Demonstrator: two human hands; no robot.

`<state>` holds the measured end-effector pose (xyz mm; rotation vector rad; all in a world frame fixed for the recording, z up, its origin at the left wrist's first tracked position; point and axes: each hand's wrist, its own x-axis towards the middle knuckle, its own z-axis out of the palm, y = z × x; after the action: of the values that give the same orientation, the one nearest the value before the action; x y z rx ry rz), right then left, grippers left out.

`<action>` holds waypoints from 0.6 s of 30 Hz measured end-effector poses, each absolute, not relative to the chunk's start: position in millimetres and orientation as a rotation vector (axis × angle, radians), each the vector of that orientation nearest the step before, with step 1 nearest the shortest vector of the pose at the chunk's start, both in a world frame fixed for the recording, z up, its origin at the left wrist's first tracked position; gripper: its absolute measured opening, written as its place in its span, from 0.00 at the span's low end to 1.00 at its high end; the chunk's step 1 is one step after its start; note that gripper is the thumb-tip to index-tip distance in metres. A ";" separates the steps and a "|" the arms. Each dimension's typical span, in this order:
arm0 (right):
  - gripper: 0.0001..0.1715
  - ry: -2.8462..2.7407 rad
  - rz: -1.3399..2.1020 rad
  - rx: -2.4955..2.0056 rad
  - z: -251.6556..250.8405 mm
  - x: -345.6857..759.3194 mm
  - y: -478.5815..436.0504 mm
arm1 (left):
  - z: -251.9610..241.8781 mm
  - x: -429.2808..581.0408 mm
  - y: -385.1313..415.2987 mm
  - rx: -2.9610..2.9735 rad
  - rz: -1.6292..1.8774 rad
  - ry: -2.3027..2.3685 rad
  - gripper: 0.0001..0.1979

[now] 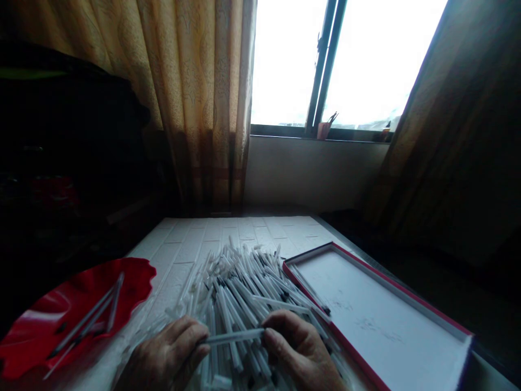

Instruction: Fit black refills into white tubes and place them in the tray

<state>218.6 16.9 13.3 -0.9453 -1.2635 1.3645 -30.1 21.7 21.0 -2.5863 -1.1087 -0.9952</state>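
Held level over the near edge of the pile of pen parts point(228, 309): one slim translucent tube point(234, 337), pinched at both ends, with both tips hidden by fingers. On its left end, the left hand point(171, 350), closed narrow in a thumb-and-finger grip; on its right end, the right hand point(299, 347), closed just as narrow. Within the pile, a dense tangle of clear and whitish tubes, some with dark ends, and, to all appearances, by far the larger share of the work left. No telling finished pieces from untouched ones there. Left of the pile, in a scalloped red bowl point(36, 331), only a handful of loose pens point(100, 309), perhaps a small portion set apart so far. Right of the pile, a shallow red-rimmed box point(378, 309), mostly bare inside but for a few thin pieces along the wall nearest the pile. On balance, an early stage, judging by bulk alone. Beneath and beyond the pile, a white brick-patterned tabletop point(181, 239); farther beyond, a patterned curtain point(195, 108) and a bright window point(285, 65)
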 end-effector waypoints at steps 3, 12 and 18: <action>0.30 -1.234 1.346 -0.961 13.3 215.7 15.6 | 20.5 -30.8 22.7 -2.636 -0.992 -1.116 0.15; 0.27 -1.345 1.332 -0.984 9.1 225.1 20.1 | 22.9 -26.3 20.1 -2.617 -1.002 -1.063 0.15; 0.20 -1.369 1.274 -0.939 6.0 232.3 21.3 | 23.5 -26.8 19.8 -2.680 -0.992 -1.105 0.16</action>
<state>232.3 21.3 6.0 -0.9393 -1.3686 1.2737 -26.8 19.8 23.5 -2.6800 -1.1046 -0.9923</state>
